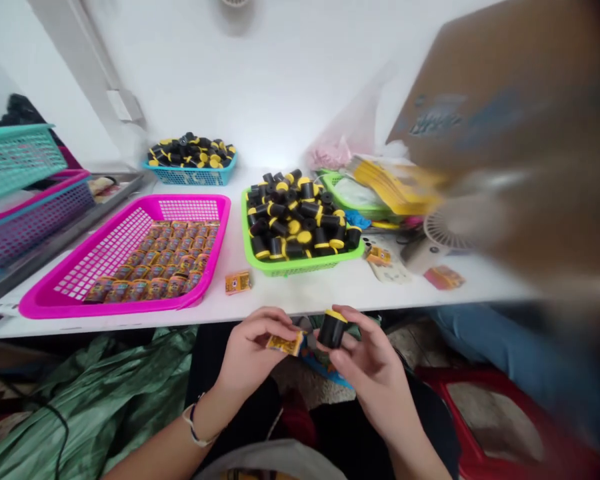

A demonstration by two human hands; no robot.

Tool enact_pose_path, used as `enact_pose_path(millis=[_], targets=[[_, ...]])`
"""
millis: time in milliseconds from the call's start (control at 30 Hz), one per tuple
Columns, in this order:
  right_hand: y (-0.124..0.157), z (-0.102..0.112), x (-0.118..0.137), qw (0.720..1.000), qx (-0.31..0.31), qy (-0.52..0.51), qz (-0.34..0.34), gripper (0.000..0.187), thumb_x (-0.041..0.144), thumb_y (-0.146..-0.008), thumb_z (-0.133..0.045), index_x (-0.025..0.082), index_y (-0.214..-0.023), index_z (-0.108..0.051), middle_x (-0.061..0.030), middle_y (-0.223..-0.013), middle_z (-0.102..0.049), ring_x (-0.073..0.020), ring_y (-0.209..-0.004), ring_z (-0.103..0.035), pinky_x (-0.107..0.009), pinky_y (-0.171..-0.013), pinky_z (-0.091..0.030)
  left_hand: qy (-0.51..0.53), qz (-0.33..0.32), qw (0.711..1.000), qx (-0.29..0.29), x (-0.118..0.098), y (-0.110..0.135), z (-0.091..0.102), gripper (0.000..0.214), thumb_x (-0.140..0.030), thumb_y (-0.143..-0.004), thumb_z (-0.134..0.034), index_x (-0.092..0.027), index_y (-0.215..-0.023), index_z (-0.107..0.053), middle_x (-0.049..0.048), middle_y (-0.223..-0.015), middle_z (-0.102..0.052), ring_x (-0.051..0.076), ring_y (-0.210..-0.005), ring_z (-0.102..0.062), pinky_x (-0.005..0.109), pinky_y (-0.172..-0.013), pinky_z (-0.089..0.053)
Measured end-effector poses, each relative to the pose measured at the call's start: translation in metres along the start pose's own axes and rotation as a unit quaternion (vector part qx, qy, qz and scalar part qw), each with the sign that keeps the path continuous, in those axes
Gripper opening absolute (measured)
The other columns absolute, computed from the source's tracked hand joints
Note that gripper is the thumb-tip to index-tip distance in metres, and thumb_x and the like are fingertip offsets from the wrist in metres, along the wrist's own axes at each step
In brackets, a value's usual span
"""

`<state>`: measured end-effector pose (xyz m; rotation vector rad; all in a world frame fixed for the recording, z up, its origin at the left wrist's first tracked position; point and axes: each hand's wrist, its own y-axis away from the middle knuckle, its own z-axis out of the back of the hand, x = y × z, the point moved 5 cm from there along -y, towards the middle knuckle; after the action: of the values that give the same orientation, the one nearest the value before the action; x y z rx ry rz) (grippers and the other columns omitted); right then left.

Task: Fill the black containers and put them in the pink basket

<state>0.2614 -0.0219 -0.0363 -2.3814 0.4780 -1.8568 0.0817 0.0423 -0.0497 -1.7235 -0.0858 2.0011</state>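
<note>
Between the fingers of my right hand (367, 357) is a small black cylindrical canister (331, 330) with a yellow lid, tilted slightly. My left hand (253, 350) pinches a yellow-orange printed label (286, 343), close to the canister but apart from it. Both hands are just in front of the table edge, above my lap. A green basket (300, 268) beyond them is heaped with more black canisters with yellow lids. To the left, a pink basket (125, 309) holds rows of canisters wrapped in printed labels. A small stack of labels (238, 283) lies between the two baskets.
A blue basket (195, 176) of black canisters stands at the back. On the right are a small fan (450, 227), yellow packets (395, 183), another label stack (444, 277) and a large cardboard box (505, 120). Stacked baskets (25, 200) sit far left. A red stool (505, 420) is lower right.
</note>
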Motion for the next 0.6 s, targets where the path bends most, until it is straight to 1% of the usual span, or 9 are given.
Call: enact_pose_path(millis=[33,100,167,233,333,400,467,533,600], targets=[[0.001,-0.002,0.004,1.000,-0.009,-0.002,0.013,0.028,0.023,-0.091,-0.076,0.034,-0.115,-0.069,-0.0035,-0.129,-0.064,-0.0183,-0.098,-0.077,-0.040,-0.095,-0.063,0.018,0.017,1.000,-0.001,-0.002,0.003,-0.003,0.016,-0.029,-0.087,-0.075,-0.014,-0.080,-0.073,0.0082,-0.086,-0.076,0.019,-0.069,-0.077,0.028,-0.062,-0.065],[0.003,-0.003,0.010,0.999,-0.027,0.003,0.034,0.016,0.021,-0.094,-0.071,0.032,-0.105,-0.069,-0.0024,-0.129,-0.062,-0.0160,-0.094,-0.078,-0.039,-0.096,-0.062,0.044,0.059,0.997,-0.001,-0.005,0.009,-0.009,0.020,-0.032,-0.085,-0.079,-0.014,-0.090,-0.072,0.0055,-0.075,-0.077,0.016,-0.056,-0.073,0.024,-0.051,-0.060],[0.005,-0.003,0.014,0.998,-0.044,-0.002,0.043,0.016,0.020,-0.094,-0.071,0.032,-0.104,-0.068,-0.0021,-0.126,-0.064,-0.0160,-0.094,-0.078,-0.039,-0.094,-0.062,0.067,0.102,0.993,0.003,-0.006,0.014,-0.013,0.030,-0.033,-0.084,-0.081,-0.015,-0.106,-0.070,0.0024,-0.067,-0.077,0.015,-0.052,-0.071,0.021,-0.052,-0.058],[0.007,-0.002,0.017,0.997,-0.065,-0.006,0.041,0.020,0.022,-0.094,-0.071,0.034,-0.110,-0.068,-0.0022,-0.125,-0.065,-0.0170,-0.096,-0.078,-0.038,-0.093,-0.063,0.077,0.118,0.990,0.015,-0.009,0.018,-0.015,0.035,-0.034,-0.089,-0.076,-0.016,-0.117,-0.067,-0.0001,-0.062,-0.076,0.014,-0.052,-0.070,0.020,-0.055,-0.057],[0.010,0.000,0.017,0.997,-0.080,0.009,0.021,0.027,0.028,-0.097,-0.070,0.037,-0.122,-0.066,-0.0035,-0.124,-0.070,-0.0190,-0.100,-0.077,-0.040,-0.095,-0.062,0.049,0.089,0.994,0.050,-0.016,0.020,-0.016,0.039,-0.032,-0.094,-0.068,-0.018,-0.130,-0.061,-0.0002,-0.069,-0.079,0.013,-0.055,-0.071,0.019,-0.055,-0.055],[0.012,0.000,0.016,0.996,-0.084,0.028,0.005,0.029,0.033,-0.098,-0.068,0.037,-0.127,-0.066,-0.0061,-0.131,-0.070,-0.0214,-0.104,-0.077,-0.041,-0.096,-0.062,0.008,0.066,0.994,0.086,-0.019,0.021,-0.017,0.048,-0.027,-0.095,-0.064,-0.022,-0.142,-0.053,-0.0009,-0.078,-0.081,0.013,-0.060,-0.072,0.019,-0.057,-0.055],[0.013,0.000,0.015,0.994,-0.092,0.054,-0.002,0.031,0.037,-0.098,-0.067,0.035,-0.129,-0.067,-0.0080,-0.139,-0.067,-0.0242,-0.113,-0.074,-0.043,-0.098,-0.060,-0.043,0.035,0.991,0.123,-0.022,0.022,-0.018,0.056,-0.019,-0.096,-0.056,-0.024,-0.151,-0.045,-0.0028,-0.078,-0.081,0.013,-0.062,-0.074,0.020,-0.061,-0.056],[0.014,-0.002,0.017,0.993,-0.094,0.075,-0.004,0.032,0.040,-0.098,-0.067,0.034,-0.130,-0.068,-0.0086,-0.139,-0.067,-0.0257,-0.121,-0.070,-0.043,-0.102,-0.058,-0.088,0.000,0.985,0.148,-0.025,0.021,-0.018,0.061,-0.014,-0.094,-0.051,-0.024,-0.153,-0.042,-0.0036,-0.074,-0.080,0.014,-0.062,-0.075,0.021,-0.064,-0.057],[0.013,-0.006,0.020,0.994,-0.084,0.073,-0.007,0.031,0.040,-0.097,-0.067,0.035,-0.129,-0.069,-0.0078,-0.135,-0.069,-0.0242,-0.117,-0.072,-0.042,-0.102,-0.059,-0.110,-0.030,0.981,0.157,-0.026,0.021,-0.018,0.061,-0.013,-0.093,-0.050,-0.022,-0.153,-0.042,-0.0028,-0.072,-0.081,0.016,-0.065,-0.076,0.024,-0.068,-0.059]])
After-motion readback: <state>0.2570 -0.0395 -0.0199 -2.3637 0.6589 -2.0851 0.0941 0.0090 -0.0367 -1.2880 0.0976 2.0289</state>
